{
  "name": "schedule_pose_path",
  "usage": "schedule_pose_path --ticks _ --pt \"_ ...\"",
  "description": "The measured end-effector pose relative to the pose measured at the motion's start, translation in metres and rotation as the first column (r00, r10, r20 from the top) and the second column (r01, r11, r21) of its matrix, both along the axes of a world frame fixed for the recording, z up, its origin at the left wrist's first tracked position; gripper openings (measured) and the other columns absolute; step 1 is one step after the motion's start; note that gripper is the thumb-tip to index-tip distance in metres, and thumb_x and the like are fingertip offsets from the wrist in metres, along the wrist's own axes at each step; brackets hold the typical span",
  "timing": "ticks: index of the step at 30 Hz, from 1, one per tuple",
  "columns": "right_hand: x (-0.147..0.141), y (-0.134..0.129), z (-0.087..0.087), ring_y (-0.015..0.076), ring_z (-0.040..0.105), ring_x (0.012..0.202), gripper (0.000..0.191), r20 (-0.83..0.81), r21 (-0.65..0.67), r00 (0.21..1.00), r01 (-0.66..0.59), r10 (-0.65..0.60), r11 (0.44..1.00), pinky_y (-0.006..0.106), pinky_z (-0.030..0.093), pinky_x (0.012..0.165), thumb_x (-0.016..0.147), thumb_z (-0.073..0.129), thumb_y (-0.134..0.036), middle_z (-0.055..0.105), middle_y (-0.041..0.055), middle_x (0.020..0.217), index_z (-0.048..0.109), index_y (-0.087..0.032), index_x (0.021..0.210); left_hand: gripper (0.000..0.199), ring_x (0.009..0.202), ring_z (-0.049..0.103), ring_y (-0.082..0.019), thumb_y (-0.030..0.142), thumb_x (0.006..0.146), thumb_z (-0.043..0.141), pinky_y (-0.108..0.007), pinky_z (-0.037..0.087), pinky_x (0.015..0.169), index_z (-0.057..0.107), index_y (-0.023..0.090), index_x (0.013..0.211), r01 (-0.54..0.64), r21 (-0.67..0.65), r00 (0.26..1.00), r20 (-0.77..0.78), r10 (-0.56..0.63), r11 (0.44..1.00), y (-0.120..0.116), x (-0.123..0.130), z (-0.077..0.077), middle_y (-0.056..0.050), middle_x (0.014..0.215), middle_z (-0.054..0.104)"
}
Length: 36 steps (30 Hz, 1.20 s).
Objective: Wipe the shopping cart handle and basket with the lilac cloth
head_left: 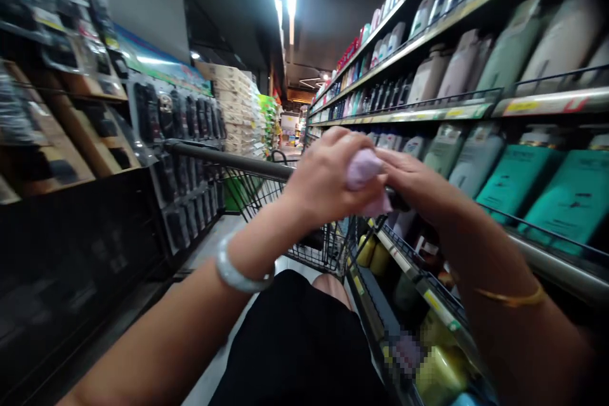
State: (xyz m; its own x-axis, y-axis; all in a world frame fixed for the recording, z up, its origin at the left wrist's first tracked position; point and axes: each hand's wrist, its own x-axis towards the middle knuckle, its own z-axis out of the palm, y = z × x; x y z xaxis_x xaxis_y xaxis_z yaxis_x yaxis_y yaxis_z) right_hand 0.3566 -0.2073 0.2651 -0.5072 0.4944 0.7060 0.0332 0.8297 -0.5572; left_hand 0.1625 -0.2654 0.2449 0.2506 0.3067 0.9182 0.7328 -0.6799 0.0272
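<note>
My left hand [328, 174], with a pale bangle [238, 269] on its wrist, is closed around a crumpled lilac cloth [364, 171]. It is held above the handle of a black shopping cart [247, 162]. Close against the cloth is my right hand [413, 181], its fingers stretched out toward the left hand and their tips partly hidden behind it. A thin gold bangle [516, 298] circles my right forearm. The dark right end of the cart handle shows just under the right hand; whether that hand touches it, I cannot tell.
Shelves of bottles run along the right, with teal pump bottles [566, 190] nearest. On the left hang packaged brushes [166, 108] beside a dark display base [80, 254]. Stacked packs [233, 108] and a green bin [235, 193] stand farther down the aisle.
</note>
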Motion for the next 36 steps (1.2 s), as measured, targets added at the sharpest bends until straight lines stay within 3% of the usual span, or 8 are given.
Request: schedule_pose_path --ticks 4,8,13,15,23,27,32,36 --pt "-0.007 -0.003 -0.033 0.0157 0.057 0.078 0.032 -0.205 0.086 0.961 0.204 -0.183 0.975 0.030 0.043 0.074 0.099 0.053 -0.045 0.066 0.0007 0.083 0.069 -0.020 0.085 0.044 0.121 0.063 -0.026 0.048 0.089 0.068 -0.042 0.052 0.106 0.063 0.021 0.123 -0.022 -0.025 0.993 -0.113 0.019 0.999 0.002 0.025 0.001 -0.010 0.127 0.068" --pt "-0.003 -0.008 -0.043 0.0146 0.050 0.069 0.040 -0.228 0.136 0.927 0.334 -0.298 0.933 0.031 0.036 0.067 0.099 0.051 -0.048 0.058 -0.0007 0.071 0.063 -0.020 0.072 0.048 0.101 0.069 -0.025 0.056 0.084 0.071 -0.041 0.056 0.090 0.065 0.024 0.119 -0.084 -0.107 0.981 -0.181 0.064 0.991 0.002 0.001 -0.004 -0.007 0.111 0.072" --pt "-0.006 -0.009 -0.044 0.0145 0.052 0.064 0.045 -0.234 0.158 0.918 0.362 -0.321 0.919 0.032 0.034 0.064 0.101 0.048 -0.049 0.059 0.0002 0.067 0.074 -0.020 0.077 0.048 0.090 0.067 -0.020 0.059 0.085 0.069 -0.037 0.055 0.080 0.062 0.025 0.117 -0.228 -0.045 0.943 0.239 0.232 0.973 0.005 -0.063 -0.018 -0.007 0.108 0.072" --pt "-0.009 -0.010 -0.046 0.0144 0.052 0.063 0.046 -0.268 0.155 0.909 0.368 -0.319 0.917 0.032 0.034 0.064 0.101 0.047 -0.047 0.059 0.0001 0.065 0.074 -0.020 0.075 0.046 0.091 0.067 -0.020 0.057 0.084 0.071 -0.037 0.056 0.083 0.062 0.024 0.114 -0.257 -0.036 0.925 0.282 0.256 0.966 0.003 -0.070 -0.023 -0.007 0.108 0.072" --pt "-0.010 -0.010 -0.052 0.0157 0.054 0.064 0.041 -0.365 0.124 0.886 0.352 -0.288 0.928 0.033 0.036 0.065 0.099 0.051 -0.045 0.060 0.0012 0.067 0.073 -0.021 0.074 0.042 0.112 0.067 -0.024 0.052 0.086 0.071 -0.040 0.055 0.099 0.060 0.023 0.114 -0.058 0.062 0.998 -0.030 0.060 0.996 -0.008 0.004 -0.026 -0.009 0.120 0.071" --pt "-0.005 -0.012 -0.055 0.0160 0.057 0.069 0.035 -0.294 0.159 0.924 0.302 -0.247 0.940 0.033 0.039 0.069 0.098 0.053 -0.041 0.065 0.0015 0.072 0.073 -0.021 0.077 0.044 0.107 0.069 -0.023 0.051 0.086 0.070 -0.038 0.056 0.096 0.058 0.024 0.120 -0.120 0.058 0.993 0.014 0.119 0.991 0.003 -0.016 -0.029 -0.008 0.117 0.071" --pt "-0.010 -0.015 -0.057 0.0141 0.056 0.069 0.035 -0.340 0.181 0.909 0.316 -0.242 0.931 0.032 0.037 0.068 0.098 0.052 -0.036 0.064 0.0003 0.071 0.072 -0.020 0.074 0.039 0.097 0.068 -0.021 0.049 0.090 0.064 -0.039 0.055 0.092 0.055 0.024 0.117 -0.359 0.091 0.896 0.313 0.315 0.929 0.013 -0.045 -0.038 -0.008 0.112 0.069" --pt "-0.015 -0.015 -0.060 0.0150 0.055 0.068 0.033 -0.423 0.165 0.875 0.328 -0.234 0.930 0.033 0.037 0.068 0.097 0.053 -0.035 0.065 0.0008 0.071 0.072 -0.020 0.074 0.043 0.106 0.065 -0.025 0.052 0.088 0.065 -0.043 0.053 0.098 0.056 0.022 0.117 -0.292 0.177 0.954 0.124 0.274 0.940 0.000 -0.026 -0.048 -0.010 0.113 0.068"
